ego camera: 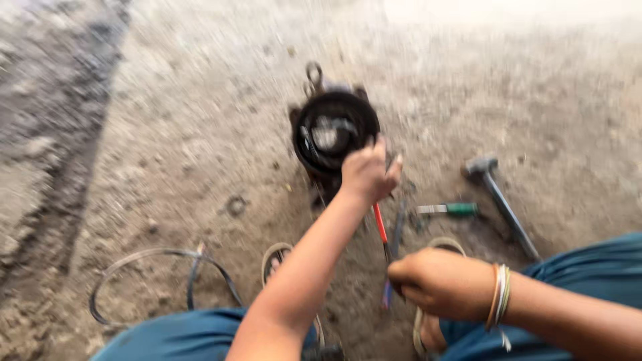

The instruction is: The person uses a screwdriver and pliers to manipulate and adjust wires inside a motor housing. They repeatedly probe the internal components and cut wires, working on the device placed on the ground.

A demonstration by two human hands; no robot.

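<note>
1. Blue cloth (588,274) over the person's knees filled the lower edge of the frame, at lower left and lower right.
2. Right hand (438,284) sat low and right of centre, with thread bands (500,295) on its wrist. Its fingers were curled shut around the lower end of a thin dark tool, which was too blurred to identify.
3. Left hand (368,172) reached up to the centre of the frame, its fingers bunched at the lower right rim of a round black metal housing (334,130). Blur hid whether they pinched anything.
4. That housing stood on the dirt floor (167,134) at upper centre, its open side facing up, with a small ring at its upper edge.
5. A red-handled tool (380,224) ran down from below the left hand toward the right hand; which hand held it could not be told.
6. A hammer (501,200) lay on the floor at right, head toward the top of the frame.
7. A green-handled tool (451,209) lay between the hammer and the red handle.
8. A loop of dark wire (160,274) lay at lower left, well apart from both hands.
9. Sandals (277,257) showed near lower centre.
</note>
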